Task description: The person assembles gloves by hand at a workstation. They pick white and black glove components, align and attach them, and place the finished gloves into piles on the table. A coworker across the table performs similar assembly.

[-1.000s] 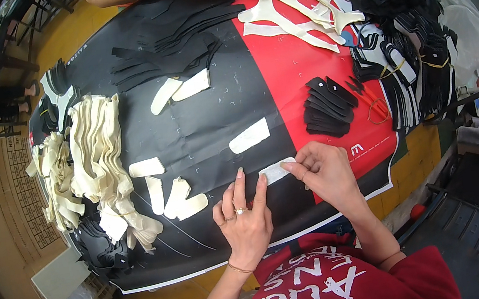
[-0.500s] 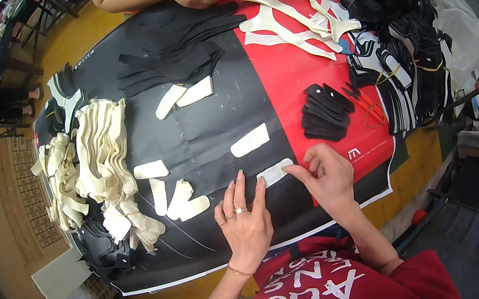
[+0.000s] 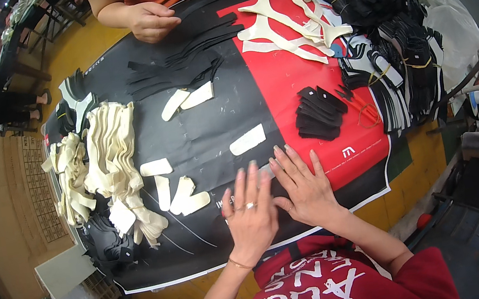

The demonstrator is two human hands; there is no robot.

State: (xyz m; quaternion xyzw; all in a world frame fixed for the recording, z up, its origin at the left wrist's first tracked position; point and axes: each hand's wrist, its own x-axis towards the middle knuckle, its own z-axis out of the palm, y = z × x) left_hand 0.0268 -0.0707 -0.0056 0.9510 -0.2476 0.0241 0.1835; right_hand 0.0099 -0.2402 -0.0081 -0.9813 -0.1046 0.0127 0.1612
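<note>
Right hand opened — flat, by pale strip

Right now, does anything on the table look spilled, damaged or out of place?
Nothing visible looks spilled or damaged. The small cream pieces left of the left hand lie at differing angles, mildly untidy, but none looks torn.

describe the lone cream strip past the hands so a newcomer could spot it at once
On the black-and-red mat, find the black section. Just beyond the left hand lies a flat, elongated, cream fabric-like strip. Unlike the grouped cream strips farther left, it lies by itself.
</note>
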